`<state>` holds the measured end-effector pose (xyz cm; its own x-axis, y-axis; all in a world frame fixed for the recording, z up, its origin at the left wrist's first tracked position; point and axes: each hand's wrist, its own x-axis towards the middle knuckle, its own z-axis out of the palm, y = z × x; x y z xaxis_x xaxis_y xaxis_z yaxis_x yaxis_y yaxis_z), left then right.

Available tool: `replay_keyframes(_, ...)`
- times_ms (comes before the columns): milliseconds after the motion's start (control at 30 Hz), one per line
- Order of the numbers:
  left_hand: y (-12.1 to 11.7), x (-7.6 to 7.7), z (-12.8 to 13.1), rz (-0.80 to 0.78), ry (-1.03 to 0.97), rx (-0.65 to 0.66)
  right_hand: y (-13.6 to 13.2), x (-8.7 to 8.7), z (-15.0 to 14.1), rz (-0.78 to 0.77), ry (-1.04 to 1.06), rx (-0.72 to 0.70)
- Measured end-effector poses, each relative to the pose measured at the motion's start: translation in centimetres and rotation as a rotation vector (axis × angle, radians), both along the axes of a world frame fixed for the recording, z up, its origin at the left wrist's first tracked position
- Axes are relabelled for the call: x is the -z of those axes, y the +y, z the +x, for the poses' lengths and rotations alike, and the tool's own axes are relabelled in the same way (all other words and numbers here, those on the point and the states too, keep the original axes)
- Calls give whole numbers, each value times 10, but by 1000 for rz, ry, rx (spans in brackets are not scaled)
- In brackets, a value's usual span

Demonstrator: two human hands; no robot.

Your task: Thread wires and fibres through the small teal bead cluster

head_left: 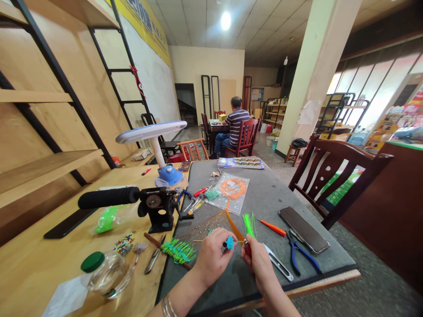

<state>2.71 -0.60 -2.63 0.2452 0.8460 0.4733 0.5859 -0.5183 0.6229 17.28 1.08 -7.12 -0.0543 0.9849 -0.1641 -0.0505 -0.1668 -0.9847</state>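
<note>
My left hand (pixel 213 253) is closed round a small bundle of blue-tipped strands (pixel 229 242), its tips facing up between thumb and fingers. In my right hand (pixel 259 259) is a small red tool with a metal end (pixel 247 248), mostly hidden by the fingers; its kind I cannot make out. An orange strip (pixel 234 225) runs from a clear plastic bag (pixel 233 191) toward the gap between both hands. Bright green strands (pixel 249 225) lie just beyond my right hand. Left of my left hand, green strands with turquoise tips (pixel 178 251) rest along a brown stick.
Blue-handled pliers (pixel 299 255), thread snips (pixel 279 263), an orange pointed tool (pixel 272 227) and a phone (pixel 304 229) lie right. A black hand-cranked winder (pixel 160 209), a green-lidded jar (pixel 107 270) and a lamp (pixel 168 174) stand left. A person (pixel 236 125) sits far back.
</note>
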Motion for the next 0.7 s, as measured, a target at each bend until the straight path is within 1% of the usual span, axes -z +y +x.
replay_keyframes(133, -1, -1, 0, -8, -25, -5, 0, 0, 3, 30, -48, 3)
replay_keyframes(200, -1, -2, 0, -26, -50, -14, 1, -1, 9, 73, -131, 60)
replay_keyframes(233, -1, -2, -1, -36, -67, -20, 2, -1, 14, 115, -212, 107)
replay_keyframes(267, 0, -2, -1, -46, -85, -25, 3, -1, 21, 169, -320, 160)
replay_keyframes(333, 0, -1, -1, -70, -125, -29, 7, 1, 37, 308, -618, 248)
replay_keyframes(433, 1, 1, -2, -111, -193, -39, 15, 8, 62, 502, -1067, 298)
replay_keyframes(500, 0, 3, -1, -139, -235, -57, 19, 13, 74, 548, -1267, 327)
replay_keyframes(533, 0, 3, -1, -153, -256, -69, 20, 15, 76, 559, -1305, 341)
replay_keyframes(567, -1, 4, 0, -167, -276, -81, 19, 16, 76, 574, -1290, 349)
replay_keyframes(600, -1, 4, 1, -180, -298, -93, 18, 15, 73, 595, -1218, 345)
replay_keyframes(633, -1, 4, 2, -191, -320, -103, 15, 14, 68, 607, -1096, 328)
replay_keyframes(700, -1, 5, 4, -202, -362, -120, 8, 8, 52, 579, -748, 266)
